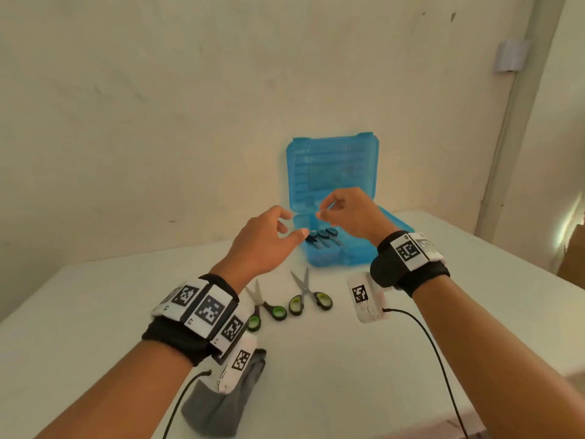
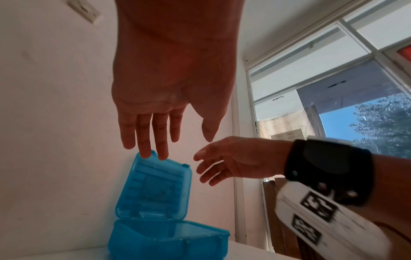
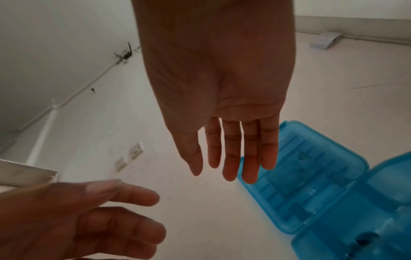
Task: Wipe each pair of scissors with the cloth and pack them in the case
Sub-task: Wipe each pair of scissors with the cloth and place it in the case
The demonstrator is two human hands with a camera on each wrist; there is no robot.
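Hands (image 1: 262,245) hover empty over translucent blue plastic case (image 1: 332,172).

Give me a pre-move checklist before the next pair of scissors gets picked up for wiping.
1. Left hand free: ok, fingers relaxed, holding nothing.
2. Right hand free: ok in the wrist view, fingers straight; the head view is less clear.
3. Case open: ok, lid upright against the wall.
4. Scissors waiting: ok, two green-handled pairs lie on the table, blades apart.
5. Cloth reachable: ok, grey, near edge, partly under the left wrist.
6. Room in the case: cannot tell; dark-handled scissors already inside.
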